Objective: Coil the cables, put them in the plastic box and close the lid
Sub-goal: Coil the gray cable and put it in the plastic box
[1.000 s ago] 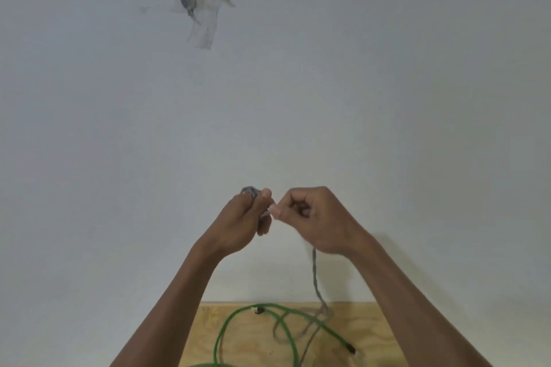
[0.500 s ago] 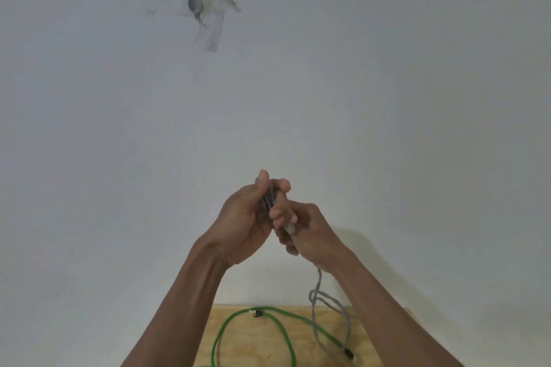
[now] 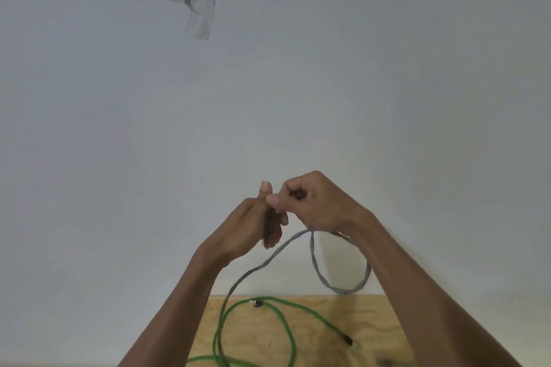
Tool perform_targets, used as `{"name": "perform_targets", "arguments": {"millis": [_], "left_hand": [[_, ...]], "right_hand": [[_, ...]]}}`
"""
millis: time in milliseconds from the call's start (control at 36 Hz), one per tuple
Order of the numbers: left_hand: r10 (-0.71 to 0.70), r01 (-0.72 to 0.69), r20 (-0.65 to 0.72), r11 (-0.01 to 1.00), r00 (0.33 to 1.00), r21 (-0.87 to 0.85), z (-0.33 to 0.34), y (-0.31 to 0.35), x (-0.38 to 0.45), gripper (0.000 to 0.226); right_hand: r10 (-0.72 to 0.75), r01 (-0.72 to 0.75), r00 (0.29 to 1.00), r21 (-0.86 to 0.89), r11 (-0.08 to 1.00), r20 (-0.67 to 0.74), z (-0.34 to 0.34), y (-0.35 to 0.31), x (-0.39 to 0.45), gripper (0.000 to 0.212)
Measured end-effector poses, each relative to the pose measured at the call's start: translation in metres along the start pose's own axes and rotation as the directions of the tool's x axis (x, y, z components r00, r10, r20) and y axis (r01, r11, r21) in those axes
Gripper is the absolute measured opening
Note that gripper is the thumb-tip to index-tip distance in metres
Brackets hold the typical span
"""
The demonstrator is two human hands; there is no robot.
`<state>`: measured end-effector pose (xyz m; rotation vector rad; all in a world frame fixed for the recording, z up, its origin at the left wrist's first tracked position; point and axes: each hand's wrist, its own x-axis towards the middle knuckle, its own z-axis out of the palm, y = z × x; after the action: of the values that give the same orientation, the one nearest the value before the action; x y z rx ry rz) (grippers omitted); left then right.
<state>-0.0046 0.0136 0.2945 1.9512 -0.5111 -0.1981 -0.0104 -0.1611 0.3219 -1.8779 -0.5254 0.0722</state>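
step: coiling grey cable [image 3: 269, 261] | left hand [image 3: 247, 225] fingers curled round gathered turns to keep them together | right hand [image 3: 317, 202] pinches a fresh loop, feeding it over | green cable [image 3: 286, 323] loose on near bench [image 3: 351, 314], waiting | box unseen

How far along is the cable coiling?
Early. Nothing finished: both hands, left hand and right hand, hold the grey cable, one loop hanging, its tail trailing to the wooden table. The green cable lies uncoiled. No box in view; boxing and lid remain.
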Motion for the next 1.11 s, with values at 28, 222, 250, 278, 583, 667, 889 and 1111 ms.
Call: {"name": "perform_targets", "arguments": {"millis": [28, 222, 250, 278, 583, 667, 889, 1111], "left_hand": [[-0.018, 0.021, 0.038, 0.997, 0.999, -0.076, 0.002, 0.001, -0.002, 0.085], [0.044, 0.155, 0.281, 0.749, 0.959, -0.644, 0.010, 0.022, -0.014, 0.070], [0.084, 0.140, 0.275, 0.701, 0.958, -0.700, 0.010, 0.025, -0.014, 0.069], [0.116, 0.116, 0.247, 0.647, 0.962, -0.754, 0.010, 0.029, -0.014, 0.066], [0.024, -0.273, -0.329, 0.616, 0.944, -0.739, -0.023, 0.039, 0.017, 0.050], [-0.042, -0.257, -0.418, 0.732, 0.908, -0.631, -0.025, 0.018, 0.025, 0.048], [0.094, -0.069, -0.419, 0.995, 0.903, 0.074, -0.003, -0.022, 0.018, 0.055], [0.079, 0.012, -0.467, 0.982, 0.881, 0.190, -0.013, -0.036, 0.029, 0.055]], "right_hand": [[0.003, -0.003, 1.000, 0.011, 1.000, 0.022, -0.003, 0.000, 0.002, 0.034], [-0.009, -0.003, 0.999, 0.234, 0.972, 0.051, -0.011, 0.013, 0.019, 0.037], [-0.004, -0.012, 0.999, 0.287, 0.958, 0.055, -0.010, 0.017, 0.020, 0.045], [0.006, -0.022, 0.999, 0.332, 0.943, 0.048, -0.007, 0.021, 0.020, 0.056], [0.104, -0.147, 0.986, 0.391, 0.909, 0.128, 0.038, 0.041, -0.018, 0.025], [0.134, -0.188, 0.972, 0.297, 0.936, 0.194, 0.039, 0.037, -0.027, 0.023], [0.268, -0.257, 0.920, -0.079, 0.963, 0.287, 0.026, 0.026, -0.032, 0.033], [0.309, -0.309, 0.893, -0.053, 0.950, 0.328, 0.027, 0.025, -0.032, 0.035]]}}
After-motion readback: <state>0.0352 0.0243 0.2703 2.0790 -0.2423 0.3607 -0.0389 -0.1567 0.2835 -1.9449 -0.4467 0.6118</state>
